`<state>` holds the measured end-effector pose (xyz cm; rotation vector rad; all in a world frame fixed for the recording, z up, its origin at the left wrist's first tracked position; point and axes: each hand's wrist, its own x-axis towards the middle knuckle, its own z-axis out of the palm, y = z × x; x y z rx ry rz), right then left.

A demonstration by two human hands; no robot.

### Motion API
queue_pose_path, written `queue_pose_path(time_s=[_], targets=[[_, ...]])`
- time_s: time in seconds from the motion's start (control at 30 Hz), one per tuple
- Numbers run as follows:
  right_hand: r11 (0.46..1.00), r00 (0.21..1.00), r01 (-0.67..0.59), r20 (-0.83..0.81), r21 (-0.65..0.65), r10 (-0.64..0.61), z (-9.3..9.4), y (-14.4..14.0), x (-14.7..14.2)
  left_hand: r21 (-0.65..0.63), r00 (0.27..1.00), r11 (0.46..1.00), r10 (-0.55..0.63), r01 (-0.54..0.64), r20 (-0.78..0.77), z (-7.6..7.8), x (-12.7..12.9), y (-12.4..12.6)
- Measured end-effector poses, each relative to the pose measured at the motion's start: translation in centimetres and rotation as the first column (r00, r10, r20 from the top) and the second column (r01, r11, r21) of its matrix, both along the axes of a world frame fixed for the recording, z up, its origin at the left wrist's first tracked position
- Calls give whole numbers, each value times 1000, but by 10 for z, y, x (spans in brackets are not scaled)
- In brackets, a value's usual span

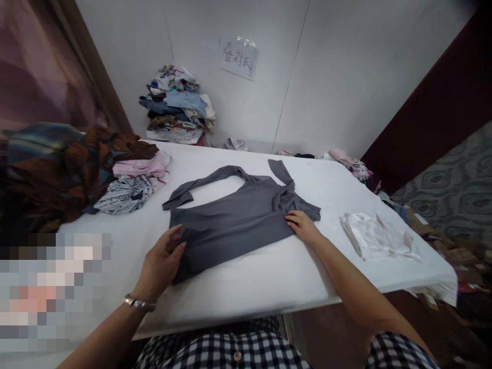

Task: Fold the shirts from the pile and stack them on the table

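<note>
White table (269, 277) fills the middle of the frame. Grey top (234, 220) lies flat at its centre, straps toward the upper frame. Heaped clothes (130, 184) sit at mid-left, a taller pile (177, 105) at upper centre by the wall, a pale folded cloth (378, 237) at right. Left hand (163, 261) pinches the top's lower left corner, fingers closed on the fabric. Right hand (303, 225) lies open and flat on the top's right edge.

The grey top (234, 220) is smooth, matt cloth; the white surface (269, 277) looks matt too; the folded white piece (378, 237) near its right edge has a sheen.
</note>
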<state>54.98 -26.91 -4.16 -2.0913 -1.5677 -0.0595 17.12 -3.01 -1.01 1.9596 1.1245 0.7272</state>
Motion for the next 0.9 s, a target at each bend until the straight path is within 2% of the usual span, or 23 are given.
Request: queue_pose_path(time_s=[0.1, 0.17, 0.3, 0.47, 0.6, 0.73, 0.83, 0.9], targets=[[987, 989, 149, 9, 61, -150, -4, -14, 10, -41, 998, 999, -23, 21, -51, -9, -1, 6], [963, 965, 263, -15, 58, -263, -1, -19, 19, -81, 997, 997, -22, 16, -76, -14, 0, 10], [924, 926, 375, -11, -74, -377, 10, -14, 35, -219, 1000, 975, 14, -18, -17, -15, 5, 9], [854, 879, 469, 20, -224, -477, 22, 8, 43, -449, 993, 893, 67, -17, 94, 0, 9, -5], [859, 874, 465, -42, -214, -484, 25, 7, 47, -542, 994, 840, 78, -23, 78, 13, 5, -12], [876, 870, 462, -118, -140, -478, 29, -20, 47, -506, 994, 860, -9, 62, 106, 12, -6, -16], [916, 858, 395, -331, -65, -393, 31, -48, 45, -503, 991, 857, -60, 114, 122, 7, -12, -19], [930, 808, 367, -488, -21, -330, 31, -62, 43, -533, 995, 841, -50, 89, 87, 6, -12, -21]])
